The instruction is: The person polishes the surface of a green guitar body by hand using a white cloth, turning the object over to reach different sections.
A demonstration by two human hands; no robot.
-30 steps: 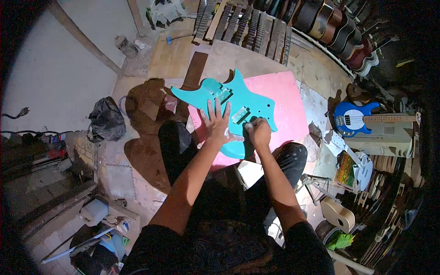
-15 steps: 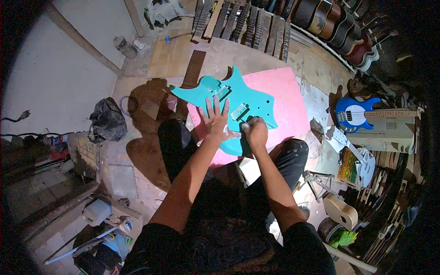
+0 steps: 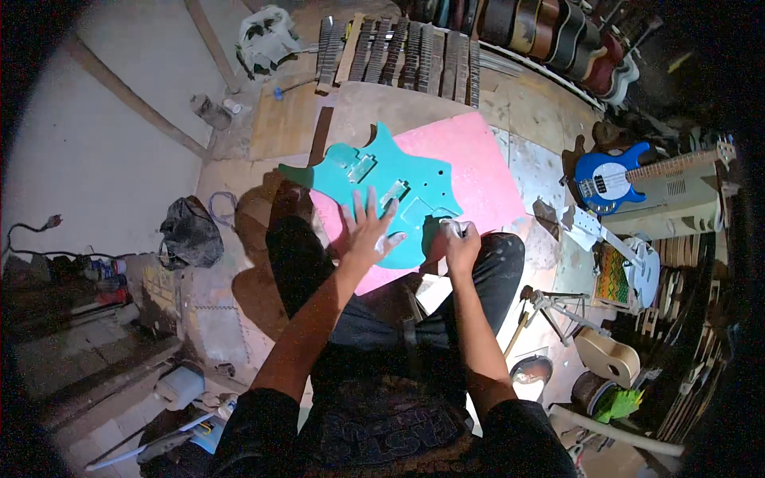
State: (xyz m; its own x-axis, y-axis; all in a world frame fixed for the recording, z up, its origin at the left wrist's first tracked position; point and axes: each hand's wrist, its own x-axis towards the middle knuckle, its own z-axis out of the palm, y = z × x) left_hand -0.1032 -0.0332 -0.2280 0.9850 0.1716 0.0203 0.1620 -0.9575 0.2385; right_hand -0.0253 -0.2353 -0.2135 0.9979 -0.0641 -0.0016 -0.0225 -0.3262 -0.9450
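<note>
The person's left hand lies palm down with its fingers spread apart, clamped on nothing, pressing across the near side of a teal guitar body, below its routed pockets. The right hand has its fingers curled in and the tips drawn together, just at the body's edge on the person's right; there is something pale at those tips, but from here I can't tell whether it is a small piece being pinched or dust on the skin.

The guitar body lies over a pink board, one pointed horn running out past the board's left edge, the other past its far edge, and its rounded end close to the near edge. Small dark holes sit toward its right end. The board's far right corner is bare pink. Dark-trousered knees flank the board, one by its left edge, the other by its near right corner.

Farther out, beyond the board's far edge, a row of fretted necks lies side by side. Off past its right edge are a blue guitar with a white plate and a white guitar; well off its left edge sits a crumpled black bag.
</note>
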